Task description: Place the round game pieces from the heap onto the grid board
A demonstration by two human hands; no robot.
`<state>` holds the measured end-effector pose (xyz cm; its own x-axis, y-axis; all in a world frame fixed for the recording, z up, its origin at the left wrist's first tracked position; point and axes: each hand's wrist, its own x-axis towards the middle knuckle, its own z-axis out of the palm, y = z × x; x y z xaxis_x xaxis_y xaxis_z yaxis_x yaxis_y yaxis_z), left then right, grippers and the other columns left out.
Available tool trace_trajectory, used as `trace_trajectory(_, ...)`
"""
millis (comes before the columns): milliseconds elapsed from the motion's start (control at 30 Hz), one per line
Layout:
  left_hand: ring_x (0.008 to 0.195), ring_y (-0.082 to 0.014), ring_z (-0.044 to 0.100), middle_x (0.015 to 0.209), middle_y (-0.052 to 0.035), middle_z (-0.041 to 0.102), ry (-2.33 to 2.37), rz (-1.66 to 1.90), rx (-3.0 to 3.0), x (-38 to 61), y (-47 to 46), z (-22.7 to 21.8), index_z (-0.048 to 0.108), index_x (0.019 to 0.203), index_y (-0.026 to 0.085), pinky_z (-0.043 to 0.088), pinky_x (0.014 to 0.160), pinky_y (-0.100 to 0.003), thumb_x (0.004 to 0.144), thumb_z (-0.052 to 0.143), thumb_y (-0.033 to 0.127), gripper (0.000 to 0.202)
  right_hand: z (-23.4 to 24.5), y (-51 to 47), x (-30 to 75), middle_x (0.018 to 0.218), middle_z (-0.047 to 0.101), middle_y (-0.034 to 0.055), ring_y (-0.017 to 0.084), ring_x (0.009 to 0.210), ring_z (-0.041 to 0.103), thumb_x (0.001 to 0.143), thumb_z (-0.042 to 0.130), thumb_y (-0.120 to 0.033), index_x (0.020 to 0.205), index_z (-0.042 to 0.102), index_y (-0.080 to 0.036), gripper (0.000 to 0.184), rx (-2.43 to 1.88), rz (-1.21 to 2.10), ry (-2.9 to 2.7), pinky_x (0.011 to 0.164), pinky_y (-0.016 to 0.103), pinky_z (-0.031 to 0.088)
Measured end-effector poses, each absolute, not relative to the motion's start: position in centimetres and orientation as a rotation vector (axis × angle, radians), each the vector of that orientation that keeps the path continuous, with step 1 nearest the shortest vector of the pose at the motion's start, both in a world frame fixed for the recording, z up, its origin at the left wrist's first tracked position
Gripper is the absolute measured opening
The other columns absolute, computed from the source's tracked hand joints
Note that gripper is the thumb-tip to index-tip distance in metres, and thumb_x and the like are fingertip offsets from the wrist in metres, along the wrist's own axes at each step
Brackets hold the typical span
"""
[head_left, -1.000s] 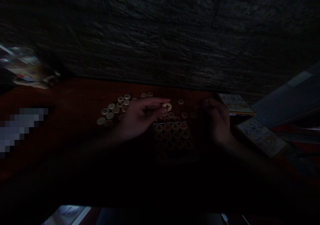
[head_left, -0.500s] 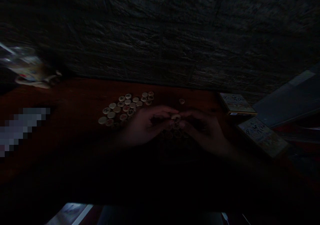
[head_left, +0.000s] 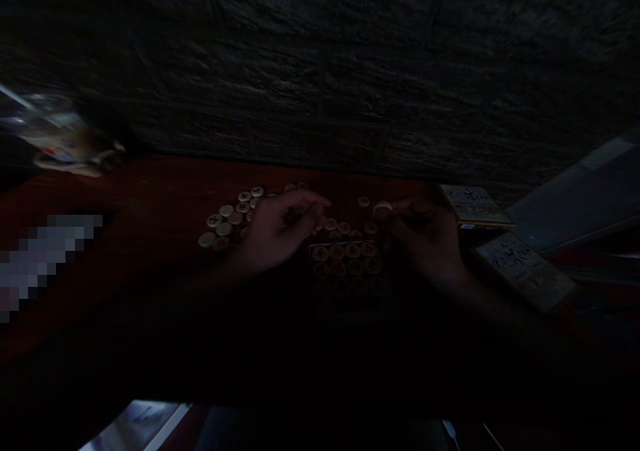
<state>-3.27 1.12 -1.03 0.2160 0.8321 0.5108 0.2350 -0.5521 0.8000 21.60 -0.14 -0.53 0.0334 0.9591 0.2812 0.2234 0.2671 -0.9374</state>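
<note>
My right hand [head_left: 427, 241] pinches a pale round xiangqi piece [head_left: 383, 206], tilted on edge, between thumb and fingers above the table. Left of it, my left hand [head_left: 280, 227] has its thumb and fingertips drawn together; whether anything is between them is too dark to see. Below and between the hands lies a shallow box [head_left: 311, 264] with rows of xiangqi pieces, its near part lost in shadow. Several red-marked pieces [head_left: 344, 227] lie just beyond its far edge. A single piece [head_left: 363, 201] sits apart, farther back.
More loose pieces [head_left: 223, 227] spread on the wooden table [head_left: 165, 191], partly behind my left hand. Two printed boxes [head_left: 475, 204] are at the right. A clear cup with a straw [head_left: 55, 131] stands at far left. The stone wall [head_left: 320, 71] borders the back.
My hands have parted from each other. The right one has moved right and slightly away with the piece; the left has shifted left and back. The box of pieces is now uncovered.
</note>
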Motion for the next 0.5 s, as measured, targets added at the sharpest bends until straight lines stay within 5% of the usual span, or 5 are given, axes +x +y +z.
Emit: trace_trajectory(500,0.053,-0.0100,0.067,0.076,-0.0025,0.079,1.065,1.332,1.891,-3.94,2.08,-1.20,0.075,0.102,0.018,0.053,0.052,-0.022,0.098,0.067,0.029,0.014,-0.35,0.37,21.86,0.086,0.079,0.0034,0.015,0.064,0.070,0.085,0.086,-0.038,0.097,0.079,-0.024,0.020,-1.178,0.900,-1.361,0.052,0.026,0.057)
